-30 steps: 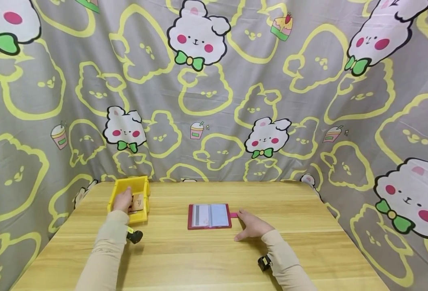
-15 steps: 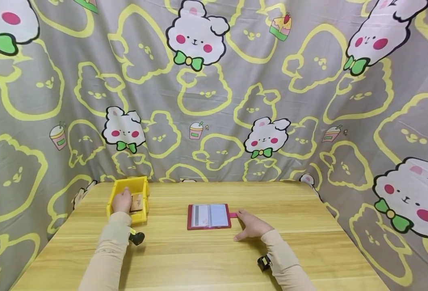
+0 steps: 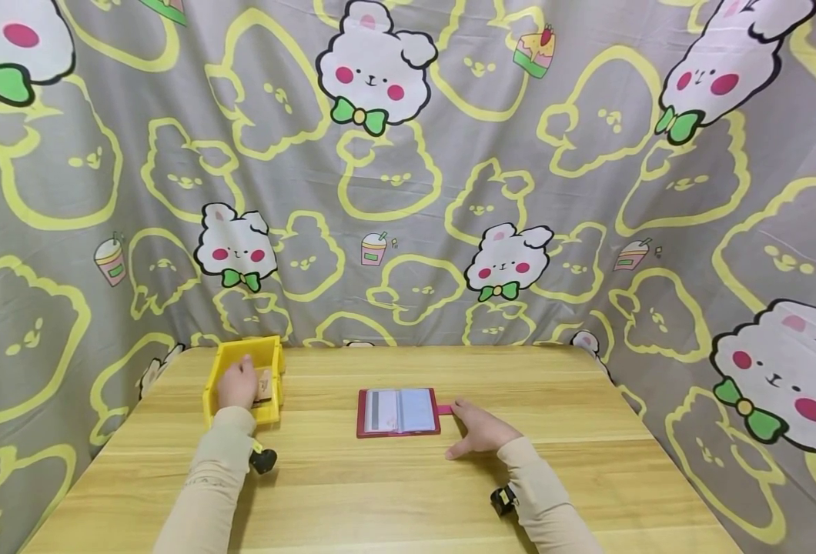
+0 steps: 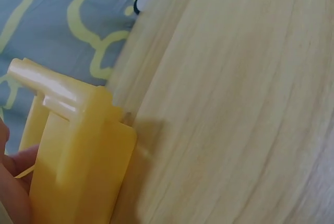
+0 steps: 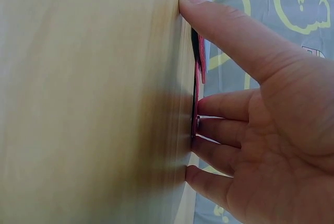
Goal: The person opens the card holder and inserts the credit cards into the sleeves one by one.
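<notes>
My left hand (image 3: 238, 385) reaches down into a yellow plastic bin (image 3: 278, 348) at the back left of the table. Its fingertips are hidden, and whether they pinch anything cannot be seen. Beside it, inside the bin, part of a brown card-like piece (image 3: 265, 383) shows. In the left wrist view the bin wall (image 4: 83, 166) covers most of the hand. A red card holder (image 3: 418, 409) lies unfolded mid-table, clear sleeves facing up, a card in the left one. My right hand (image 3: 483, 429) rests on the table at its right, fingers relaxed and spread, fingertips by its pink strap (image 3: 446, 409).
The wooden table (image 3: 380, 492) reaches back to a grey curtain (image 3: 408, 192) with cartoon prints, which also hangs along both sides. A small black camera is strapped to each wrist.
My left hand has shifted slightly to the right within the bin, covering more of the brown piece. The right hand and the card holder have stayed put.
</notes>
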The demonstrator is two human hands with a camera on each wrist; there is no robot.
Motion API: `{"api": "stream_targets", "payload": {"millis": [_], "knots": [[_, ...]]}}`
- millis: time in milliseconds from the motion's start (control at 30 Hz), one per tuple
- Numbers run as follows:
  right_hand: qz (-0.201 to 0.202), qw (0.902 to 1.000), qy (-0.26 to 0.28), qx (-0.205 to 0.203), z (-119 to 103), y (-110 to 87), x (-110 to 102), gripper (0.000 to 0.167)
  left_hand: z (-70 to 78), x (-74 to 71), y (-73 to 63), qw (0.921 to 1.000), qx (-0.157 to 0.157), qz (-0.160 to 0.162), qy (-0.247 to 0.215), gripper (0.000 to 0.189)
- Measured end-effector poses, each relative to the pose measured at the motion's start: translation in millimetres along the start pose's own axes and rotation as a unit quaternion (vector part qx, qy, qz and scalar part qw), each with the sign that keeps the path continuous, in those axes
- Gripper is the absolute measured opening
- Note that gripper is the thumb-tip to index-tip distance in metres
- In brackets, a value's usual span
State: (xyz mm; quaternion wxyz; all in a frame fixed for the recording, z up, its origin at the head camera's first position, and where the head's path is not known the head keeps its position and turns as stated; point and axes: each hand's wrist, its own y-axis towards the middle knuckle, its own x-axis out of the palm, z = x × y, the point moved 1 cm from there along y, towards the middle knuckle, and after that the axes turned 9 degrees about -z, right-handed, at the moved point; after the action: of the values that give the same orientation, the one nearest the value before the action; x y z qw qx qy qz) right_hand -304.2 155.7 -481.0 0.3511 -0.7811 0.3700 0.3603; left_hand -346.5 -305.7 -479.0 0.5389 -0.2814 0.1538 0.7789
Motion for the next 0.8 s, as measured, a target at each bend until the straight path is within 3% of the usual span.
{"api": "stream_targets", "payload": {"millis": [467, 800], "knots": [[0.004, 1.0000, 0.000, -0.004, 0.8, 0.5, -0.4, 0.100, 1.7, -3.6, -2.3, 0.9991, -0.012, -0.019, -0.036, 0.079], [0.002, 1.0000, 0.002, -0.007, 0.6, 0.9, 0.5, 0.100, 1.4, -4.5, -4.7, 0.9983, -0.015, -0.005, -0.056, 0.074]]}}
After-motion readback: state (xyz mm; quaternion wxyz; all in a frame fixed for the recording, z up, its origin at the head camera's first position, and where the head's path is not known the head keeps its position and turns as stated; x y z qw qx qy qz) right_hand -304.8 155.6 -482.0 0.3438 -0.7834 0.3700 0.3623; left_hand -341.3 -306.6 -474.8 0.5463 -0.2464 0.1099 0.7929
